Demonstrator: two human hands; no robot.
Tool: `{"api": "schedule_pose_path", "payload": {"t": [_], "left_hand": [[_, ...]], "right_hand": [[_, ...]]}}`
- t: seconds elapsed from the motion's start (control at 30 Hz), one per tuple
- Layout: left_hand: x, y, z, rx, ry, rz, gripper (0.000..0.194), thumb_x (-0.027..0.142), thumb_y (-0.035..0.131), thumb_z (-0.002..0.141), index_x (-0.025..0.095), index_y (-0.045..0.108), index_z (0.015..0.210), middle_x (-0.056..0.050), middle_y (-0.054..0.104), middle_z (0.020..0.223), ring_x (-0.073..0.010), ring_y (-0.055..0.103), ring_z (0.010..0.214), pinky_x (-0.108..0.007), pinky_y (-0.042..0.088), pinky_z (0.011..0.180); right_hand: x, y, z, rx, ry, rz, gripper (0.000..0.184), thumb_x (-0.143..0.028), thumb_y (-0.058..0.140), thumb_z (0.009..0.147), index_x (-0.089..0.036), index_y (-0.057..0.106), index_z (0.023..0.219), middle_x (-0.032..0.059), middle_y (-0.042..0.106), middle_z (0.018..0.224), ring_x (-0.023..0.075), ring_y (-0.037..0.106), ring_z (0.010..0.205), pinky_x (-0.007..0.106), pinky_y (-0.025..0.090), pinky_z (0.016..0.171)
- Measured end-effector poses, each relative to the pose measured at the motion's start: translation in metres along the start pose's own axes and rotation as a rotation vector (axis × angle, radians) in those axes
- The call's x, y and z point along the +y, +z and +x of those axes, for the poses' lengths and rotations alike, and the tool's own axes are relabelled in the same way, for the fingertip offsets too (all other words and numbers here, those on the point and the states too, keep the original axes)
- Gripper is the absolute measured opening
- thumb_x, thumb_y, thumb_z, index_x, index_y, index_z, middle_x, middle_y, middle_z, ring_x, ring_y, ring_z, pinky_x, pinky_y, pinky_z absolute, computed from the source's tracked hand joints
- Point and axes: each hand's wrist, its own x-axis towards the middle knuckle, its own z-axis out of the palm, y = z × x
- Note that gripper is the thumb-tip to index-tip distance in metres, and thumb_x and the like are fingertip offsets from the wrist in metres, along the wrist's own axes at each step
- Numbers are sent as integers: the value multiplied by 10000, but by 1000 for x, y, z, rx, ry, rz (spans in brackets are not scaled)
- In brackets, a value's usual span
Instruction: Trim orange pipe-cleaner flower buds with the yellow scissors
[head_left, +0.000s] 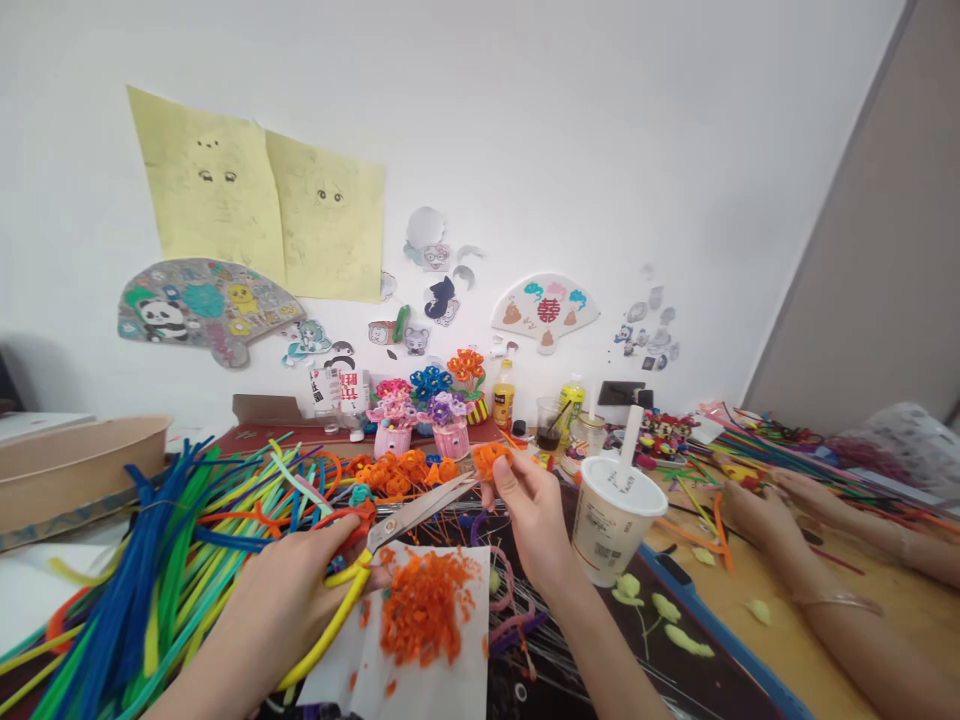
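Observation:
My left hand [296, 575] is closed around the yellow-handled scissors [349, 580], with their blades pointing right, toward my other hand. Between the fingers of my right hand [531, 510] is a small orange fuzzy flower [490, 460], and the blade tips reach its edge or just in front of it; contact cannot be made out. Below lies a white paper sheet [450, 685] bearing a heap of orange fuzz clippings [424, 610]. Behind the blades sits a cluster of finished orange flowers [405, 472]. Bundles of coloured chenille stems [150, 570] spread around my left arm.
A lidded drink cup with straw [619, 515] stands close by my right wrist. Pale yellow-green fuzzy pieces [666, 607] lie beyond it. At the right, another person's hands [765, 515] work over a wooden table. Potted fuzzy flowers [450, 420] and bottles [504, 395] line the wall.

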Motion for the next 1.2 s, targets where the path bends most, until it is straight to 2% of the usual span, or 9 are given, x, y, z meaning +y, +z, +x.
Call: {"api": "schedule_pose_path", "payload": {"t": [0.1,0.37,0.57,0.83,1.1,1.2], "left_hand": [[-1,1,1,-2,-5,13,301,503,461,821,253,614,890,-36,736,868,-264,670,816,-275,372,613],[2,2,3,-30,14,2,238,448,447,824,257,587,804,-3,712,765,-215,659,731,-246,321,568],[3,1,0,-73,27,-30,210,367,404,822,252,568,758,-13,687,742,-203,641,712,-242,324,580],[2,3,3,-89,13,-36,227,416,420,814,242,519,709,-13,643,690,-196,598,652,-242,304,562],[8,-4,-1,-118,-2,-63,296,431,410,844,236,524,652,-7,651,604,-176,605,565,-227,291,515],[4,-2,0,-86,25,-66,269,409,426,834,234,523,654,-16,676,656,-188,627,629,-231,315,544]], "right_hand": [[1,0,0,-9,14,42,325,-434,585,886,-174,594,691,-19,553,579,119,481,562,248,379,568],[2,1,-1,-18,34,118,285,-392,595,894,-168,617,718,-11,574,582,122,499,570,252,381,578],[1,2,-1,-17,40,127,286,-393,593,893,-173,607,712,-5,567,589,132,499,579,262,378,581],[0,3,-1,-18,58,156,285,-402,600,887,-171,615,722,-9,558,582,134,487,574,267,375,584],[0,4,-1,-9,46,140,312,-424,599,881,-171,609,698,-5,559,588,141,489,587,275,379,599],[0,4,-1,13,57,121,317,-433,599,877,-178,598,688,-14,548,572,141,481,580,274,369,597]]}}
